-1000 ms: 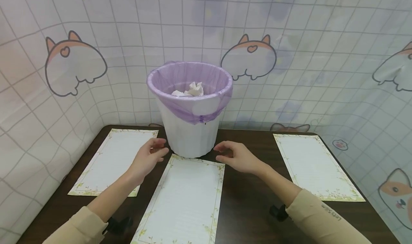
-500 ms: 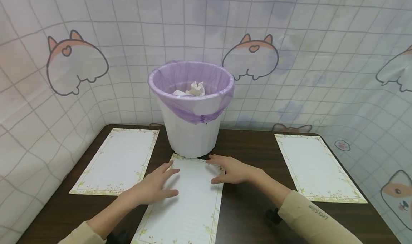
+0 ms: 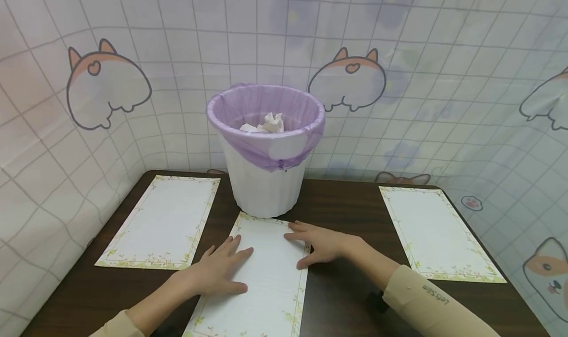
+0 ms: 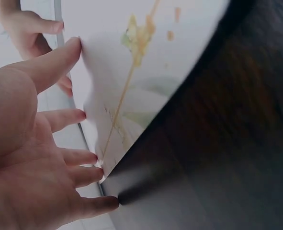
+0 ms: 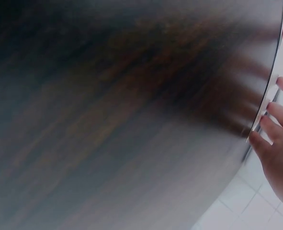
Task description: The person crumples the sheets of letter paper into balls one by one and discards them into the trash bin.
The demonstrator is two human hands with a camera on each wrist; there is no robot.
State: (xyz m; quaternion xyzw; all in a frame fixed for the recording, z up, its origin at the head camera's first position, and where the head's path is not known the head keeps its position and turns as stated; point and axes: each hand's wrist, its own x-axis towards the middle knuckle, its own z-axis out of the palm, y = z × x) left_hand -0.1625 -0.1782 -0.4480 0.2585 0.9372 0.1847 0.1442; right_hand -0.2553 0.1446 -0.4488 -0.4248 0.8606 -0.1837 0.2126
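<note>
A white sheet of paper (image 3: 262,282) with a leafy printed border lies on the dark table in front of the bin. Spread fingers of my left hand (image 3: 215,273) rest over its left side; in the left wrist view the fingertips of the left hand (image 4: 40,139) touch the sheet (image 4: 151,57) near its edge. On the right side of that sheet lies my right hand (image 3: 324,243), fingers extended across the border. The right wrist view catches the right hand (image 5: 277,124) only at the frame's edge, its fingertips by the paper's margin.
Behind the sheet stands a white bin (image 3: 268,189) with a purple liner (image 3: 266,142) and crumpled paper (image 3: 272,123) inside. Similar bordered sheets lie at the left (image 3: 161,218) and right (image 3: 439,233) of the table (image 3: 355,204). A patterned cloth (image 3: 177,56) hangs around the back.
Both hands have come from beside the bin's base toward me, down onto the middle sheet. The fingers of my left hand have spread out. Bin and sheets stay in place.
</note>
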